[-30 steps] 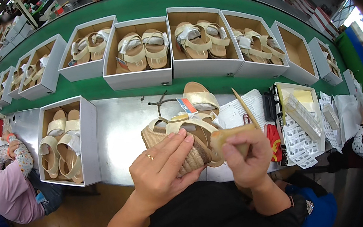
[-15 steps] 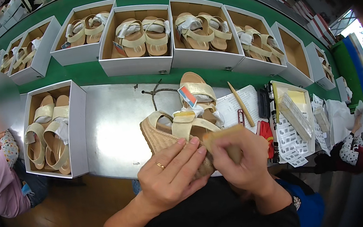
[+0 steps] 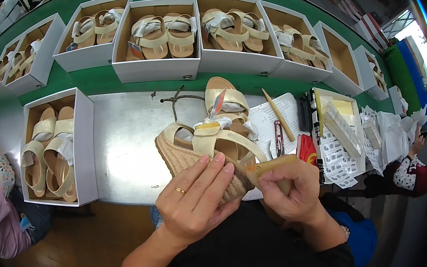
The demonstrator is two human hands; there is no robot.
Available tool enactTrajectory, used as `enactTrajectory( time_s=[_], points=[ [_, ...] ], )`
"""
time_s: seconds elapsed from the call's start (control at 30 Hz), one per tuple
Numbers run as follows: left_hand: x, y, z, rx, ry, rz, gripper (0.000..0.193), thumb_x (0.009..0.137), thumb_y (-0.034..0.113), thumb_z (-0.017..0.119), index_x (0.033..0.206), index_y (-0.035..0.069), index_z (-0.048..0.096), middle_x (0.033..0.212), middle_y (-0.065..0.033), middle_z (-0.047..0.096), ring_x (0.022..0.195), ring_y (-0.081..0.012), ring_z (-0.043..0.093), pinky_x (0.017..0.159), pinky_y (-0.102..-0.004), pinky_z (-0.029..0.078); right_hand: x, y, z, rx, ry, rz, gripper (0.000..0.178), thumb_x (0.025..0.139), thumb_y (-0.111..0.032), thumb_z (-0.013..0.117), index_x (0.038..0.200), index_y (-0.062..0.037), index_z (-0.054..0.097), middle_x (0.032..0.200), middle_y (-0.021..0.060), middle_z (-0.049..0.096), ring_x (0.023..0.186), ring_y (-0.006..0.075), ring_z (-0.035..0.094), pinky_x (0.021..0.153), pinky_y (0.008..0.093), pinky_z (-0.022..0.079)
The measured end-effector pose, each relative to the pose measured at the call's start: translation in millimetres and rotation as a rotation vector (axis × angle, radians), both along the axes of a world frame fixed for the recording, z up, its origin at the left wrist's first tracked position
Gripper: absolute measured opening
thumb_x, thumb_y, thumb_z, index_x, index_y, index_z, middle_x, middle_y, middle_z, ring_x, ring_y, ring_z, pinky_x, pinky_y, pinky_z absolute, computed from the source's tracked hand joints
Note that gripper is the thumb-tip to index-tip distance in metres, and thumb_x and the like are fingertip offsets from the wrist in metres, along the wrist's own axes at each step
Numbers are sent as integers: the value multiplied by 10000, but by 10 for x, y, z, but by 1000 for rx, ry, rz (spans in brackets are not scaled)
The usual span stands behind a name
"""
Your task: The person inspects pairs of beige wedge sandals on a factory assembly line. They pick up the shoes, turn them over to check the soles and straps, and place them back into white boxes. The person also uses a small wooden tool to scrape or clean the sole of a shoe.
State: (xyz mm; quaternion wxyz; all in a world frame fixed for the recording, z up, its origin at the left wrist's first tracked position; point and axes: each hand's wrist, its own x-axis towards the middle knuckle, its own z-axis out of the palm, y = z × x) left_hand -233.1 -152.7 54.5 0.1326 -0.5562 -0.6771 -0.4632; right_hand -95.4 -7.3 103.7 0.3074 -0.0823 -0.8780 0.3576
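Observation:
My left hand point(image 3: 193, 201) grips a cream-strapped wedge sandal point(image 3: 202, 149) by its woven side, tilted over the front edge of the metal table point(image 3: 126, 147). My right hand point(image 3: 289, 188) is closed around a tan rubbery block point(image 3: 269, 168), pressed against the sandal's sole edge. A second matching sandal point(image 3: 224, 98) lies flat on the table just behind, with a small tag on its strap.
An open white box point(image 3: 84, 148) with a sandal pair sits at the left. Several boxed pairs line the green conveyor point(image 3: 104, 78) behind. A wooden stick point(image 3: 280, 122), small snips point(image 3: 278, 139), papers and a label tray point(image 3: 335, 125) lie right. Other people sit at both sides.
Both hands and the sandal have come lower and closer to me. The stick that stood above my right hand now lies on the table; my right hand presses the tan block to the sole.

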Motion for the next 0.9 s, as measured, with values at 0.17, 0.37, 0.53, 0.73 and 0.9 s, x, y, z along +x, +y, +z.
enactTrajectory(
  time_s=[0.17, 0.37, 0.53, 0.73, 0.9],
  points=[
    [-37, -80, 31, -4, -16, -3, 484, 655, 192, 875, 1075, 17, 710, 1088, -145, 729, 989, -289, 718, 853, -363, 591, -252, -50, 13, -68, -112, -14, 134, 817, -7, 701, 913, -14, 608, 834, 111, 685, 716, 160, 656, 644, 289, 510],
    [44, -86, 79, -20, -27, 2, 498, 677, 215, 846, 1130, 55, 714, 1152, -94, 713, 1010, -260, 707, 872, -342, 585, -315, 28, -36, -133, -14, -104, 123, 822, -24, 705, 900, -10, 611, 787, 122, 680, 659, 231, 670, 627, 298, 522],
    [29, -93, 70, -3, -63, 29, 514, 659, 205, 841, 1140, 76, 713, 1164, -86, 710, 1017, -249, 706, 866, -334, 585, -66, -56, 116, -195, -145, -57, 115, 827, -30, 689, 874, -23, 584, 813, 87, 635, 723, 148, 585, 672, 283, 463],
    [-24, -58, 97, -12, -46, 20, 527, 643, 204, 852, 1138, 84, 715, 1170, -85, 709, 1001, -243, 711, 848, -328, 591, -20, -70, 29, -133, -87, -80, 145, 805, -14, 713, 871, -18, 584, 738, 86, 634, 629, 136, 583, 584, 261, 457],
    [-20, -67, 111, -36, -63, -8, 506, 648, 218, 864, 1111, 70, 724, 1153, -82, 716, 996, -240, 714, 838, -323, 593, -97, -77, 3, -183, -107, -85, 153, 818, -11, 717, 881, -12, 577, 758, 91, 644, 640, 120, 598, 590, 261, 473]
  ],
)
